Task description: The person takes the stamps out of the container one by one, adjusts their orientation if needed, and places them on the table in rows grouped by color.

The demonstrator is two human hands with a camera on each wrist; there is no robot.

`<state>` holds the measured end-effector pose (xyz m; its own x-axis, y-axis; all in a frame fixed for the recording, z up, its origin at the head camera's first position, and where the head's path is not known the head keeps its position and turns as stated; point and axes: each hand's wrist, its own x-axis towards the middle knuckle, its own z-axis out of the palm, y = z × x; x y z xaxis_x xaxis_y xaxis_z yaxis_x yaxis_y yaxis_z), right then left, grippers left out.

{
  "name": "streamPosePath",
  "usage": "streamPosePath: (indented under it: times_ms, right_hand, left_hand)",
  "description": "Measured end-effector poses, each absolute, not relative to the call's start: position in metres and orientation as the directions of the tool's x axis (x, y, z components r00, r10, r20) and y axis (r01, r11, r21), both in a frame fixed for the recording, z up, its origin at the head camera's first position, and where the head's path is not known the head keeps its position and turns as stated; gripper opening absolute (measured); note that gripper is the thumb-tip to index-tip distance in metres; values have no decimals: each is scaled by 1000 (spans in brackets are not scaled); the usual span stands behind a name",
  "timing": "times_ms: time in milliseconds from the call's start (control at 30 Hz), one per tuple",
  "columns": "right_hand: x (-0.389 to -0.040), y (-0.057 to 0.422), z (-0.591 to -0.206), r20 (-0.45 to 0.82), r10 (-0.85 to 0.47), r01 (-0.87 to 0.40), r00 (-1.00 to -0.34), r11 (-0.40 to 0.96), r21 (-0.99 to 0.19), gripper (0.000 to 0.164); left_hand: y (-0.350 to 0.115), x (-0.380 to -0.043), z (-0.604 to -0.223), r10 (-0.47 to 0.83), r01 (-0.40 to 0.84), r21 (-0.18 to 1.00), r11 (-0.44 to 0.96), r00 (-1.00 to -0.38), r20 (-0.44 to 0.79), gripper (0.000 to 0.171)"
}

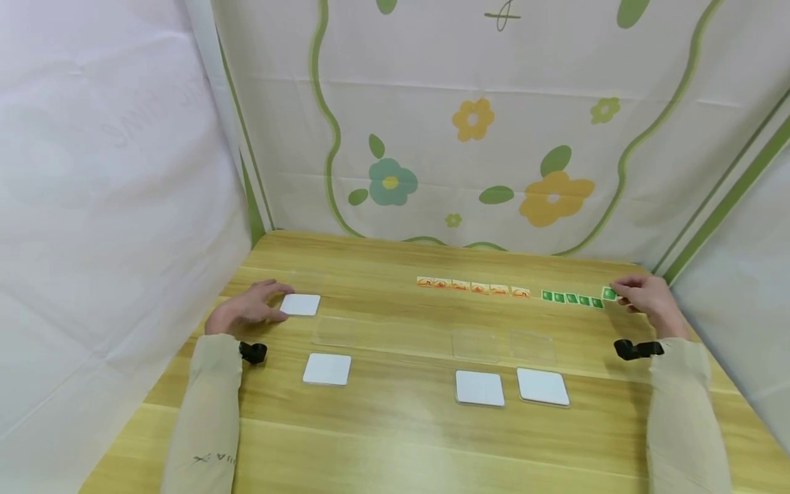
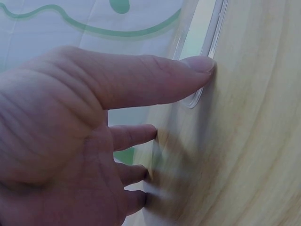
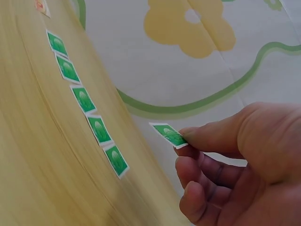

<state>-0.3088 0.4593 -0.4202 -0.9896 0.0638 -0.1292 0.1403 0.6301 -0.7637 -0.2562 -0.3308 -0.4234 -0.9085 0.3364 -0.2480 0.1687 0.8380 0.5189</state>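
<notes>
My left hand (image 1: 249,304) rests at the left end of the table, thumb and forefinger touching the edge of a white square card in a clear case (image 1: 300,304). In the left wrist view, the straight thumb (image 2: 155,80) lies against the case's rim, and other fingertips stand on the wood. At the far right, my right hand (image 1: 649,298) pinches a small green white-bordered square (image 3: 170,135) between thumb and forefinger. It is held by one corner, beside a row of several similar green squares (image 3: 83,100) on the table.
Several orange-printed squares (image 1: 478,287) continue the row to the left. White cards in clear cases (image 1: 327,369) (image 1: 479,388) (image 1: 543,386) lie nearer me, with clear plates (image 1: 474,345) behind them. A flowered curtain (image 1: 432,137) borders the wooden table (image 1: 395,439).
</notes>
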Motion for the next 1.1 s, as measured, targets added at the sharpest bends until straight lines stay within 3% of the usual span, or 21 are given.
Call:
streamPosePath:
  times_ms: [133, 567, 900, 1100]
  right_hand:
    - [-306, 464, -419, -106, 66, 122, -992, 696, -707, 48]
    - [-307, 476, -429, -96, 32, 85, -995, 778, -622, 42]
    - [-311, 481, -440, -86, 32, 79, -996, 779, -622, 40]
    - [-314, 487, -445, -107, 15, 78, -994, 786, -613, 40]
  left_hand:
    - [-329, -257, -422, 316, 144, 519, 842, -913, -260, 59]
    - [-329, -255, -422, 311, 135, 531, 836, -914, -258, 58]
    - [-330, -254, -423, 303, 120, 535, 836, -915, -268, 58]
    - [-329, -255, -423, 334, 171, 517, 839, -911, -240, 58]
